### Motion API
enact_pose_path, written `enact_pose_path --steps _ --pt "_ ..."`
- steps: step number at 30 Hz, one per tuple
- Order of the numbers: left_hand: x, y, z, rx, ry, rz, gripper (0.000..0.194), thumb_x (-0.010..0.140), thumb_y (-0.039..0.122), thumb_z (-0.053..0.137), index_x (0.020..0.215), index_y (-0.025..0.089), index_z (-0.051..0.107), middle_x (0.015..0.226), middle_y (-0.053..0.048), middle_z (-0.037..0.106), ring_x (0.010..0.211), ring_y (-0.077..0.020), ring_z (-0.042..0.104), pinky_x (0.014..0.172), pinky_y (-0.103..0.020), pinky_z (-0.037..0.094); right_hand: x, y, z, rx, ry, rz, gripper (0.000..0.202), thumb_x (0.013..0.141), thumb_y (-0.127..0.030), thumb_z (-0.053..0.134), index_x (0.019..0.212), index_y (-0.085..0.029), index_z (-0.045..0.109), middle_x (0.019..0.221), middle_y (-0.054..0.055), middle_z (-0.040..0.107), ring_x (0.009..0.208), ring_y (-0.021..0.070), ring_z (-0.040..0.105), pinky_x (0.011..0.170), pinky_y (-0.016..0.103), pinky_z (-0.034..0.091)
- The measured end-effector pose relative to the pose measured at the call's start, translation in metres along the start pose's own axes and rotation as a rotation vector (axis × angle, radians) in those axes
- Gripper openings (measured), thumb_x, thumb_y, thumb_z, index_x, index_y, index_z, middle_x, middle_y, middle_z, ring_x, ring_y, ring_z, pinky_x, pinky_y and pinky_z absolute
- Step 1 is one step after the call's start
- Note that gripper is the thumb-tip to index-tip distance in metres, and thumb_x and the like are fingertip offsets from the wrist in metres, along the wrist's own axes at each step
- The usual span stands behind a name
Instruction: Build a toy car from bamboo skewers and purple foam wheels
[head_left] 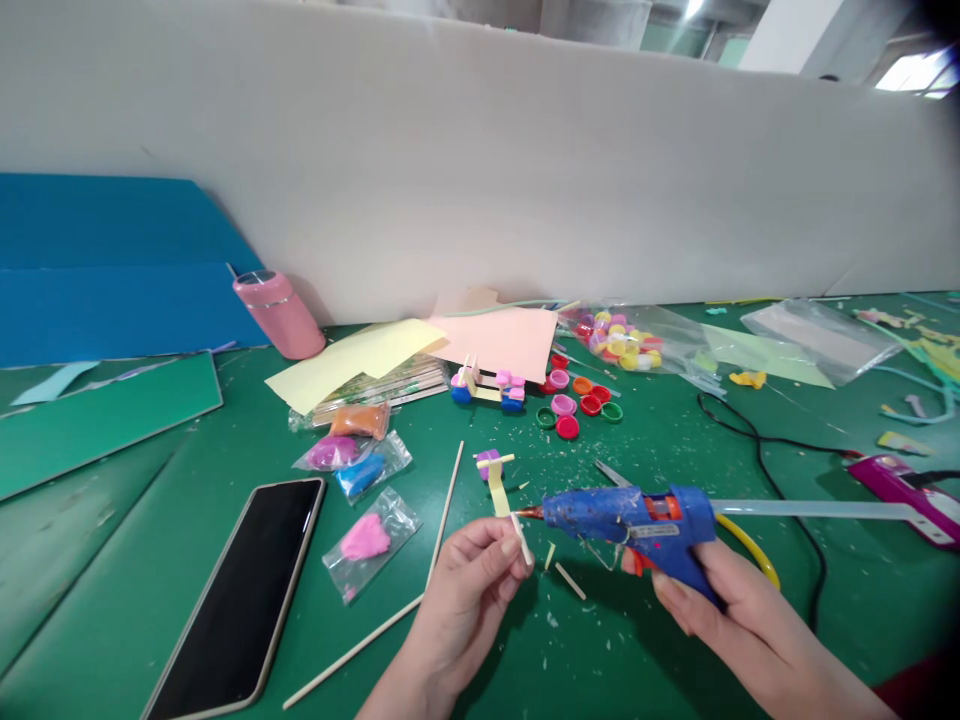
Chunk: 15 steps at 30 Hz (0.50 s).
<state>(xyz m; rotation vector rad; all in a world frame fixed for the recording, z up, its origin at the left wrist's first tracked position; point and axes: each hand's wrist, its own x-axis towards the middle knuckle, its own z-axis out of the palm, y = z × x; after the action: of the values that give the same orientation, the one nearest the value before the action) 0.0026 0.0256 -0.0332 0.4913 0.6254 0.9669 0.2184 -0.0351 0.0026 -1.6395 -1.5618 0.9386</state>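
Note:
My left hand pinches a short pale stick between thumb and fingertips. My right hand is wrapped round the handle of a blue hot glue gun, fingers at its orange trigger. A clear glue stick juts from the gun's back. The nozzle's tip is at the upper end of the pale stick; whether they touch, I cannot tell. Just beyond my left fingertips is a pale yellow strip with a purple block and a thin crosspiece at its far end.
Scissors lie partly behind the gun. A small pink-and-blue model, bottle caps and coloured paper are farther back. To the left are clay packets, long sticks, a phone and a pink bottle.

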Motion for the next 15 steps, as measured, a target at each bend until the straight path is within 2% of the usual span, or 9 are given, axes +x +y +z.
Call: enact_pose_path --steps 6,15 --pt "0.0015 -0.0022 -0.0028 -0.001 0.009 0.005 0.011 0.071 0.016 0.066 0.062 0.012 0.064 0.049 0.001 0.053 0.049 -0.0076 0.038 0.053 -0.021 0.028 -0.0023 -0.0002 -0.0025 -0.096 -0.03 -0.016 0.024 0.08 -0.043 0.053 0.074 -0.021 0.061 0.055 0.001 0.056 0.047 0.0149 0.053 0.04 0.021 0.047" --pt "0.0011 -0.002 -0.0016 -0.004 -0.006 0.002 0.011 0.071 0.017 0.067 0.061 0.012 0.064 0.047 0.002 0.05 0.05 -0.0079 0.039 0.053 -0.02 0.03 -0.0012 -0.0017 -0.0016 -0.123 -0.004 -0.041 0.024 0.08 -0.043 0.052 0.072 -0.022 0.061 0.054 0.0 0.056 0.055 0.0179 0.058 0.052 0.024 0.052"
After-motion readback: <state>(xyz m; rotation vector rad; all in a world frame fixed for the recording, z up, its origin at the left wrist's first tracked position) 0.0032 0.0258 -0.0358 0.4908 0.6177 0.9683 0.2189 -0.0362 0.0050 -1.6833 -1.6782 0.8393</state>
